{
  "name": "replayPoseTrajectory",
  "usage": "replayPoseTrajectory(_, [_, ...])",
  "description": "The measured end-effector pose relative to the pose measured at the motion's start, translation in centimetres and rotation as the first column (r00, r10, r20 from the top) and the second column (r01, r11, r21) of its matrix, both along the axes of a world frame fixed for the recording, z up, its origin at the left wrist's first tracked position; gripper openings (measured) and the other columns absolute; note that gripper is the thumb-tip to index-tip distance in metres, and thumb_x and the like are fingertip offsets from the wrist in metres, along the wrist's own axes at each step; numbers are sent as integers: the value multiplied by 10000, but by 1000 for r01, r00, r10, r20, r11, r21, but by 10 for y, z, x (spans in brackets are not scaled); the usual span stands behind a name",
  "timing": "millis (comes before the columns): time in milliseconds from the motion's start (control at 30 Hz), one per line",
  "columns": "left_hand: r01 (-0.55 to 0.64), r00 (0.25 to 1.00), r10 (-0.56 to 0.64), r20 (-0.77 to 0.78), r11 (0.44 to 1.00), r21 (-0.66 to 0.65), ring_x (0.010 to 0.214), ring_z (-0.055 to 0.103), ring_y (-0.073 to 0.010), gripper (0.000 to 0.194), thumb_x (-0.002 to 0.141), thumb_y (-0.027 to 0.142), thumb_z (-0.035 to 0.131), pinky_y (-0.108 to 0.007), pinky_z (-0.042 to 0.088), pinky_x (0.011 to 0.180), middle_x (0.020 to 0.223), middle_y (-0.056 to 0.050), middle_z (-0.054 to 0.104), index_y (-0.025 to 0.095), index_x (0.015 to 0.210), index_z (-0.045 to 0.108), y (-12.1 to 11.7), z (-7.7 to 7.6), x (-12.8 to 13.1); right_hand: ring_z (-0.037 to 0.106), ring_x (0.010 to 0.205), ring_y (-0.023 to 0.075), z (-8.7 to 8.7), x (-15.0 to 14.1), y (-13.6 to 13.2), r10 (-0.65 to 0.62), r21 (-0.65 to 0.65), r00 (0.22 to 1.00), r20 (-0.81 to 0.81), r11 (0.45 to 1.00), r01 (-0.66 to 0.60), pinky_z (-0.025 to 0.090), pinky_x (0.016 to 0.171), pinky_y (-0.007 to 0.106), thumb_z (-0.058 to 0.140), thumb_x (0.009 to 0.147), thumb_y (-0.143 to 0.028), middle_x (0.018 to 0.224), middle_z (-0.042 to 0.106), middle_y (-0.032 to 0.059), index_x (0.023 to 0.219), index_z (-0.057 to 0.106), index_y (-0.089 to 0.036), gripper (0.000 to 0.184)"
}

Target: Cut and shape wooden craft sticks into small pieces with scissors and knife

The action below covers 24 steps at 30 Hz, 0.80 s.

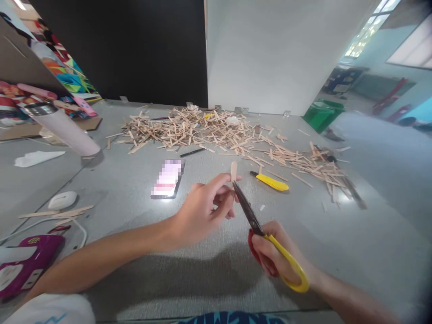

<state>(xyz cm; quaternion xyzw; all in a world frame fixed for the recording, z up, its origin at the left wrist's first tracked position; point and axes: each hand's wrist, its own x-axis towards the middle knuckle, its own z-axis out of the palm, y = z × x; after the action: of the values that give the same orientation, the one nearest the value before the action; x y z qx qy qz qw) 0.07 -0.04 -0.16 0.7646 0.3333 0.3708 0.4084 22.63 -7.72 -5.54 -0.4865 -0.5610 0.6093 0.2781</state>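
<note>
Between the fingertips of my left hand (205, 207) is a wooden craft stick (234, 170), held upright with its rounded end on top. My right hand (280, 252) is closed round the yellow and red handles of a pair of scissors (251, 211). The dark blades point up and left, and their tips meet the stick just by my left fingers; whether they grip it I cannot tell. A yellow box cutter (270, 181) lies right of the stick. Beyond both hands spreads a heap of craft sticks (189, 128).
A phone (168, 179) with a lit screen lies left of centre. Farther left are a pale pink tumbler (64, 128), a white earbud case (62, 200) and a purple device (32, 261) with a white cable. A black and white board (253, 54) stands behind the heap.
</note>
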Motion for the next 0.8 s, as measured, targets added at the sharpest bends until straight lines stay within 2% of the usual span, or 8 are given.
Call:
replayPoseTrajectory(233, [-10, 1000, 10, -4, 1000, 8, 636, 736, -124, 321, 1071, 192, 508, -193, 579, 607, 741, -1, 745, 115, 1373, 583, 1, -1, 0, 354, 342, 76, 8, -2, 1, -20, 21, 999, 29, 1000, 19, 273, 377, 219, 571, 972, -778, 385, 386, -54, 522, 430, -248, 709])
replayPoseTrajectory(400, [-4, 1000, 5, -29, 999, 53, 652, 719, -106, 232, 1088, 207, 498, -191, 566, 617, 834, -16, 752, 142, 1281, 609, 6, -3, -2, 333, 339, 72, 11, -1, 5, -4, 29, 998, 55, 1000, 3, 261, 389, 231, 554, 996, -762, 356, 388, -35, 461, 423, -243, 757])
replayPoseTrajectory(567, [13, 991, 5, -135, 992, 129, 653, 694, -103, 196, 1081, 191, 500, -192, 510, 586, 895, -30, 776, 169, 1232, 623, 13, -3, -9, 364, 335, 79, 6, 3, 7, 35, 23, 999, -2, 999, -35, 309, 410, 238, 531, 1041, -717, 344, 390, -24, 415, 438, -236, 795])
replayPoseTrajectory(667, [12, 983, 21, -184, 983, 181, 675, 674, -100, 184, 1045, 151, 532, -202, 501, 627, 888, -9, 767, 185, 1194, 634, 17, -2, -13, 372, 316, 82, 2, 4, 8, 63, 16, 998, -30, 998, -62, 336, 420, 246, 491, 1062, -712, 314, 369, -19, 378, 434, -239, 834])
replayPoseTrajectory(800, [21, 975, 8, -221, 991, 131, 693, 657, -110, 162, 1036, 146, 523, -217, 475, 636, 857, 6, 743, 199, 1152, 624, 20, 3, -15, 342, 286, 72, -1, 4, 11, 71, -18, 995, -63, 997, -72, 285, 374, 238, 512, 1032, -743, 299, 352, -23, 366, 413, -243, 838])
